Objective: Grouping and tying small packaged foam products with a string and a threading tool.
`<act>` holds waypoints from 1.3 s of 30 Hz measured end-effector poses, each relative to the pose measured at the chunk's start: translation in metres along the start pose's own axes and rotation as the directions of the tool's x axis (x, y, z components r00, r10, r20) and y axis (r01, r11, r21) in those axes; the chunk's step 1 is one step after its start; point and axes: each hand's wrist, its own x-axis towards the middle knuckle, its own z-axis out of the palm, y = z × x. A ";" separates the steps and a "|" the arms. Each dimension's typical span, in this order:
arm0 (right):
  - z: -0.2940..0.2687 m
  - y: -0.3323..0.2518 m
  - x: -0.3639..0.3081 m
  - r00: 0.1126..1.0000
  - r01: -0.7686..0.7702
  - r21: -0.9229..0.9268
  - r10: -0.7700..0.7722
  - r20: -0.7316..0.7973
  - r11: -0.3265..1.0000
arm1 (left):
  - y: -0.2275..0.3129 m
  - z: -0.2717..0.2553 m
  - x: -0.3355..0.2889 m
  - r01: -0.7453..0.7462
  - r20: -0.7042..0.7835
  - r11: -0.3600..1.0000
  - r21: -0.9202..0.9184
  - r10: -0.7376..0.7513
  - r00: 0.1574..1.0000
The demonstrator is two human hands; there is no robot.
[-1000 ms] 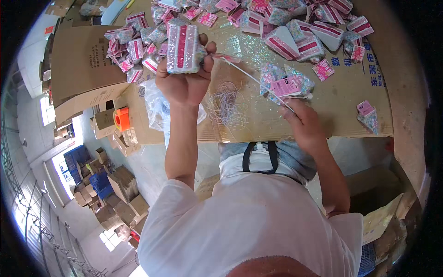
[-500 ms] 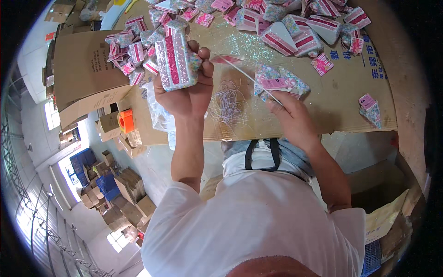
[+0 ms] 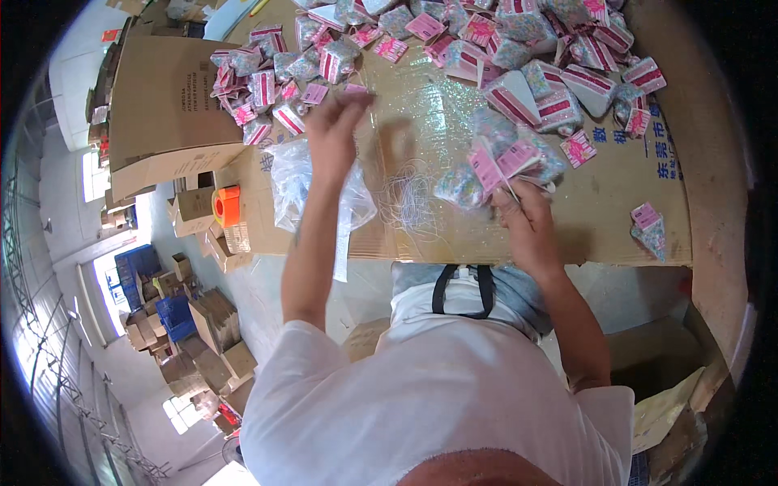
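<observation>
My left hand (image 3: 336,134) is smeared by motion over the left part of the cardboard. Its fingertips are beside a small pink tag (image 3: 355,88), and whether they hold anything is unclear. My right hand (image 3: 528,223) is closed on a thin pale stick (image 3: 511,192), most of which is hidden. Just past those fingers lies a cluster of sprinkle-covered cake-slice ornaments (image 3: 462,188) with pink card tags (image 3: 488,168). Left of them is a loose tangle of pale thread (image 3: 411,201).
Many cake-slice ornaments (image 3: 513,97) are heaped along the far side, with a smaller pile (image 3: 262,87) at far left. A clear plastic bag (image 3: 285,182) rests by my left forearm. One ornament (image 3: 649,235) lies alone at right. An open carton (image 3: 166,105) stands at left.
The large cake-slice ornament has left my left hand. My right hand has shifted slightly, and the tagged cluster before it has moved and spread. The plastic bag shows more fully.
</observation>
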 end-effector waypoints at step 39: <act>-0.030 -0.013 -0.010 0.997 0.066 -0.182 -0.056 0.059 0.981 | 0.060 0.036 -0.005 0.162 0.541 0.930 -0.329 0.045 0.840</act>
